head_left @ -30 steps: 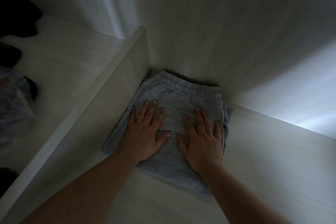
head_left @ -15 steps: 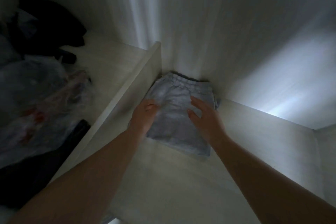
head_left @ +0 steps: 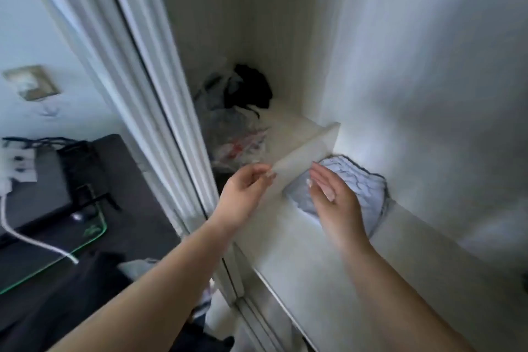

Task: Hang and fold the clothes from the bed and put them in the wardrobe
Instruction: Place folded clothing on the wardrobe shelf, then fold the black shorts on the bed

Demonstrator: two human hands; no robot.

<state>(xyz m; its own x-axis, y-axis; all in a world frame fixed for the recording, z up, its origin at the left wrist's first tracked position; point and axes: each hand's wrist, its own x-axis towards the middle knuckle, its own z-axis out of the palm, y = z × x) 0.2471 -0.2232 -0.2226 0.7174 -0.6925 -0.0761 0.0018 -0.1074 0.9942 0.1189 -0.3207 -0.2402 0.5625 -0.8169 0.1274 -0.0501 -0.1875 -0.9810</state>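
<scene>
A pair of folded light grey shorts point(head_left: 363, 188) lies on a pale wardrobe shelf point(head_left: 303, 260), pushed into the back corner against an upright divider point(head_left: 308, 151). My right hand point(head_left: 331, 194) hovers just in front of the shorts, fingers relaxed and holding nothing. In front of the divider's near edge, my left hand point(head_left: 245, 191) is in the air with loosely curled, empty fingers. Neither hand touches the shorts.
Left of the divider, a clear plastic bag point(head_left: 237, 134) and a black garment point(head_left: 251, 88) sit on the neighbouring shelf. The wardrobe's sliding door frame point(head_left: 160, 111) runs down the left. Beyond it a dark desk point(head_left: 85, 208) carries a white cable point(head_left: 31, 240).
Both hands have lifted off the shorts and drawn back toward me. The view has pulled out of the wardrobe and swung left, showing the door frame and the desk.
</scene>
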